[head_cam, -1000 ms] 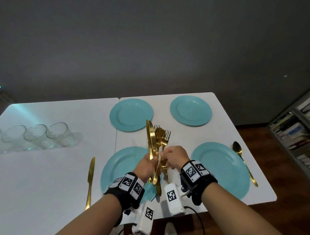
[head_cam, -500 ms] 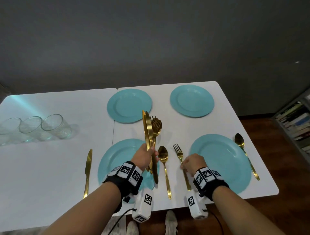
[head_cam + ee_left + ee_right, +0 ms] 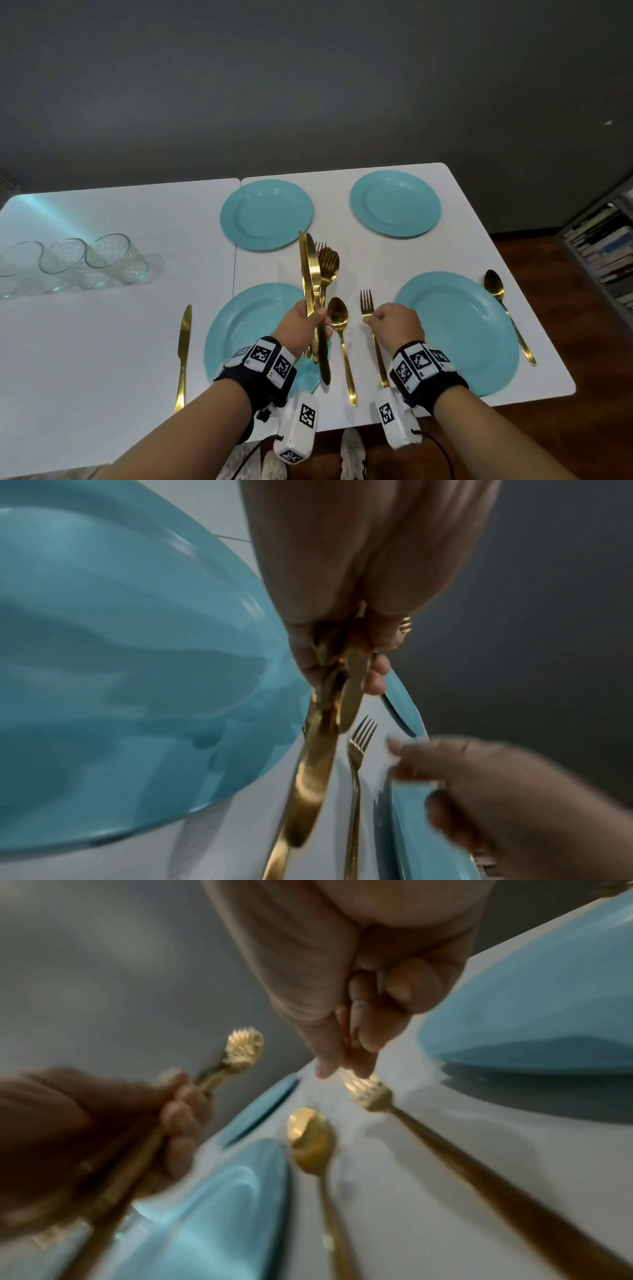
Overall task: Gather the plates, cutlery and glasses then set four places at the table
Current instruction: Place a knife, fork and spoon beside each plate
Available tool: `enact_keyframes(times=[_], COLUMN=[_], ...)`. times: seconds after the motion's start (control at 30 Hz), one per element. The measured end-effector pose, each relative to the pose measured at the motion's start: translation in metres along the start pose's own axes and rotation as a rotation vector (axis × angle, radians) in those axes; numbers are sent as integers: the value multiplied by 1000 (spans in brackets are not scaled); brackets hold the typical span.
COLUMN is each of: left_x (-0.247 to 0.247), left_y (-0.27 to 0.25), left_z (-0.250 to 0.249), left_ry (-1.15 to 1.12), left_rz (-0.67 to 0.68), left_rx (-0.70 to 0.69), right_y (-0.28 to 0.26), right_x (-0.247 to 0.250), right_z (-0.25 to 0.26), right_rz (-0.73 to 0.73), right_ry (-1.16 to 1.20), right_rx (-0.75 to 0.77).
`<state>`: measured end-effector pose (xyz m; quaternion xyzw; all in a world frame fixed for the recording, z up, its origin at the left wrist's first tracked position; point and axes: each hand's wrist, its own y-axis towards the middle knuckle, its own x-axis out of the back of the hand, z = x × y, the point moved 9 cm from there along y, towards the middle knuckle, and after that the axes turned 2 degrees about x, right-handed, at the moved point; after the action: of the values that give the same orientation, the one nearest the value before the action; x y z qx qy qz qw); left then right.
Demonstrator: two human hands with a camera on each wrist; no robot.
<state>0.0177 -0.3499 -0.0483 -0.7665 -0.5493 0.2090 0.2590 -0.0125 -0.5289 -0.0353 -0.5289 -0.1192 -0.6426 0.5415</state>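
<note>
Wristband (image 3: 262,356) with black-and-white square markers, no legible writing.

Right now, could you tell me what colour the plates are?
The plates are turquoise, clearest in the head view.

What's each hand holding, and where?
Left hand grips a cutlery bundle around the handles. Right hand touches the fork near its neck; grip unclear.

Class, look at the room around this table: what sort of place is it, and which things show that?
Probably a home dining area: a white table laid with teal plates, gold cutlery and glasses, with a bookshelf beside it.
</note>
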Motion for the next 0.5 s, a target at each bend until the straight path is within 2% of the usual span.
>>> enact_keyframes(times=[0.07, 0.17, 0.23, 0.33, 0.5], left_x=[-3, -8, -10, -12, -14], left_y=[1, -3, -6, -7, -7], left_z=[-1, -6, -11, -11, -10], left_ry=[59, 150, 231, 336, 371], left_rz=[1, 7, 11, 6, 19], left_rx=[-22, -69, -99, -99, -129], right_y=[-6, -9, -9, -7, -8], right_x=[13, 16, 11, 0, -10], right_z=[27, 64, 75, 79, 78], right_rz=[-23, 46, 79, 134, 245], right_ry=[116, 201, 240, 170, 164], right_rx=[122, 213, 204, 171, 101])
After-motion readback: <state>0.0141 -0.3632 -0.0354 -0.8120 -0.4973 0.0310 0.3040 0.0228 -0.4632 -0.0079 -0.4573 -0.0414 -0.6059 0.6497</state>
